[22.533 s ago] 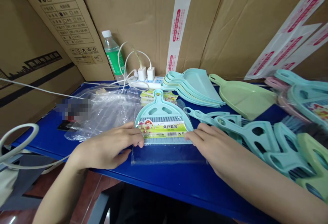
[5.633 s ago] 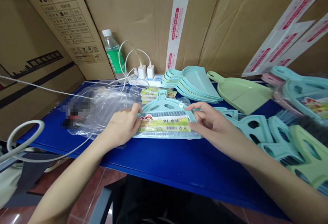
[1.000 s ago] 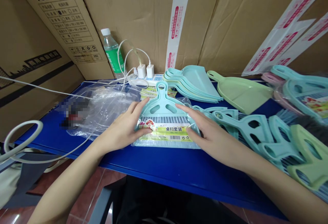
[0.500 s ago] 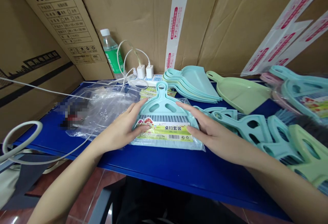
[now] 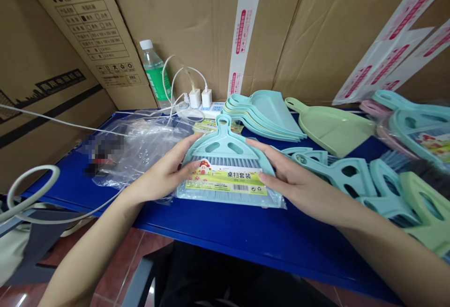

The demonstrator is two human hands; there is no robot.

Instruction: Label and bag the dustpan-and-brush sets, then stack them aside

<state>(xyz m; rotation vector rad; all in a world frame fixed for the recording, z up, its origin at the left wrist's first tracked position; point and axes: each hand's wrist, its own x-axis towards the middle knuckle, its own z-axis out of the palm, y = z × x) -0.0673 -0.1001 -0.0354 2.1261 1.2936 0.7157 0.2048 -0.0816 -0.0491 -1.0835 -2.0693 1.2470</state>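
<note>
A light-blue dustpan and brush set (image 5: 225, 150) in a clear plastic bag is between my hands, handle pointing away from me. A colourful printed card (image 5: 228, 178) lies over the brush bristles. My left hand (image 5: 172, 168) grips the set's left edge, thumb on the card's left end. From the other side my right hand (image 5: 286, 171) grips it, thumb on the card's right end. The fingertips under the set are hidden. Loose clear plastic bags (image 5: 140, 147) lie left of my left hand. Several blue brushes (image 5: 333, 171) lie just right of my right hand.
Stacked dustpans (image 5: 263, 110) and a green dustpan (image 5: 333, 126) lie at the back of the blue table (image 5: 218, 232). More bagged sets (image 5: 422, 124) sit far right. A power strip (image 5: 213, 108) with chargers and a bottle (image 5: 154, 72) stand before cardboard boxes (image 5: 197, 21).
The bagged set has shifted very slightly towards the right of the view, with both hands still on it. The left thumb has slid a little left along the card, uncovering more of its picture.
</note>
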